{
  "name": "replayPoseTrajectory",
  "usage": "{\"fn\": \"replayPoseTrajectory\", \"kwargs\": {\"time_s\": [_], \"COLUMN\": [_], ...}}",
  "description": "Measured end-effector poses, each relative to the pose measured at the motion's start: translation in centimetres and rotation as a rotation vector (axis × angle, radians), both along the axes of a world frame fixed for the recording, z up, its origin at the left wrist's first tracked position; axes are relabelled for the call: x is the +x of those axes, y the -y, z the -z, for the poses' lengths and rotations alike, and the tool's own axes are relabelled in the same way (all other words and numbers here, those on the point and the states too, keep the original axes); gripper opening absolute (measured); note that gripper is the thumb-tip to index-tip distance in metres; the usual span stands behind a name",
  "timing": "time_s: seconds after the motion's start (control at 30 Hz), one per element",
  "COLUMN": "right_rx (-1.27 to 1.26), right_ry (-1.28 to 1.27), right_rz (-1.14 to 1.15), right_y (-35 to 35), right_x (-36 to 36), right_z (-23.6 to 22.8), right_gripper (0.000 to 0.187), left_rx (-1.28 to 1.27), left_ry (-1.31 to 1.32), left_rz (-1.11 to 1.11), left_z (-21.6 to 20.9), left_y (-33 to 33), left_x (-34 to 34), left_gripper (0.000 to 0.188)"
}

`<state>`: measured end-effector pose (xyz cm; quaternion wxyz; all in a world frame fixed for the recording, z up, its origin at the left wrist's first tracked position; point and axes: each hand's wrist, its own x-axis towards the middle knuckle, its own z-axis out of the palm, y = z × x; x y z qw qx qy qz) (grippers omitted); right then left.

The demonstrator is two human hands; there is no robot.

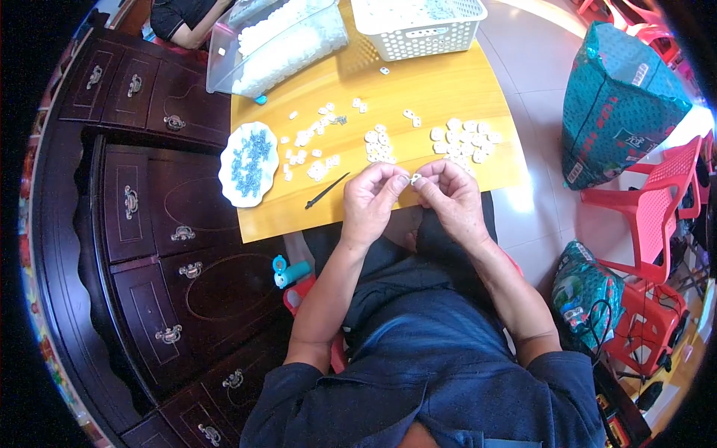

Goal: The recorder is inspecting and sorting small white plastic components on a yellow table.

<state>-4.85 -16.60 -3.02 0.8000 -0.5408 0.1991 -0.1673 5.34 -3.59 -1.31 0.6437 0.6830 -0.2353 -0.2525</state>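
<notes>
Over the near edge of the yellow wooden table (448,82), my left hand (371,200) and my right hand (453,198) meet fingertip to fingertip. A small white plastic piece (415,179) is pinched in my right thumb and fingers. My left thumb and forefinger are pressed together beside it; whatever they hold is too small to make out. Just beyond my hands lie a cluster of white pieces (379,143) and a wider group of white pieces (467,138). To the left are smaller scattered white parts (317,168) and a black slim tool (327,190).
A white scalloped plate (226,178) of small dark bluish parts sits at the table's left. Behind stand a clear bin (220,63) and a white basket (426,45). Dark drawers (149,224) line the left; a teal bag (616,112) and red chair (635,209) stand right. Another person's arm (202,30) shows far left.
</notes>
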Motion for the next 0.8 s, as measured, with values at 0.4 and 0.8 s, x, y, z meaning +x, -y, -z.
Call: {"fn": "replayPoseTrajectory", "kwargs": {"time_s": [0.4,0.8], "right_rx": [0.008,-0.019], "right_ry": [0.003,0.007], "right_rz": [0.007,0.015], "right_y": [-0.09,-0.02], "right_x": [0.04,0.03], "right_z": [0.03,0.59], "right_gripper": [0.007,0.009], "left_rx": [-0.017,0.02], "left_ry": [-0.013,0.111], "left_rz": [-0.017,0.011], "left_z": [0.1,-0.1], "left_y": [0.01,0.36], "left_x": [0.04,0.05], "left_gripper": [0.01,0.006]}}
